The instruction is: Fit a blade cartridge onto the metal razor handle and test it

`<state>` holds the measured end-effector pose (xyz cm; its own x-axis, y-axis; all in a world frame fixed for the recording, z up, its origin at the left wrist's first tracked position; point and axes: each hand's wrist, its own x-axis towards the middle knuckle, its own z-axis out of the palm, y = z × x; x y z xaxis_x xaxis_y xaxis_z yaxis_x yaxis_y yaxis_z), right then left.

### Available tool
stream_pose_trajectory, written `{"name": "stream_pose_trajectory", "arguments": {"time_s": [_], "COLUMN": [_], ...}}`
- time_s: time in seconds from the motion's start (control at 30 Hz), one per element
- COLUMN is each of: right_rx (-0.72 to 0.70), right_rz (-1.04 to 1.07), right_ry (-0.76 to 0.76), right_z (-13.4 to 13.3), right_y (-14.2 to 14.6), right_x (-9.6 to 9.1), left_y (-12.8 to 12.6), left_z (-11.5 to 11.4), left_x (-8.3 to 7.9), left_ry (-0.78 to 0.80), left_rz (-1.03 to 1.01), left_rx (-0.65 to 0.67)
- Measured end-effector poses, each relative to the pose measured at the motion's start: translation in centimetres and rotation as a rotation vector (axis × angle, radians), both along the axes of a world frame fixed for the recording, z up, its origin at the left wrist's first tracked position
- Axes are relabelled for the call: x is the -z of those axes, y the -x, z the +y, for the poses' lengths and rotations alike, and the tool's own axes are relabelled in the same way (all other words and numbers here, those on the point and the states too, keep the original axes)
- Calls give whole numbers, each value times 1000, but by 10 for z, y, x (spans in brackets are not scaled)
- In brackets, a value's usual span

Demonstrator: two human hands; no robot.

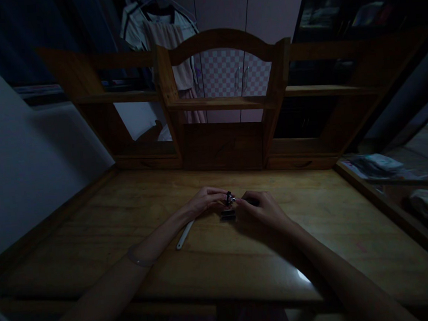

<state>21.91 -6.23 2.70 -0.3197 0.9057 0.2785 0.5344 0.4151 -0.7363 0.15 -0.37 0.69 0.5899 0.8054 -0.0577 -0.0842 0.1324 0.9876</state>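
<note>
- Currently, left hand (205,199) pinches small black part (229,197) above yellow-brown wooden desktop (241,272).
- Right hand (267,207) closed on rounded black handle (253,201); silver metal (233,198) shows between handle and part.
- Black oblong piece (227,215) lies between the hands; slim white stick (185,235) near left wrist.

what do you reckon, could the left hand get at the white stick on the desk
Probably yes: the white stick lies close by the left hand, with its near end uncovered. That hand, though, holds a small black piece, so it would likely need freeing first.
</note>
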Motion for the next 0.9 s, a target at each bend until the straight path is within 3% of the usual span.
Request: {"name": "stream_pose_trajectory", "arguments": {"time_s": [0.9], "right_rx": [6], "right_rz": [-13], "right_ry": [-12], "right_z": [-1], "right_y": [-1], "right_x": [-1], "left_y": [1], "left_z": [1], "left_x": [0], "left_ry": [-14], "left_rz": [12], "left_rx": [14]}}
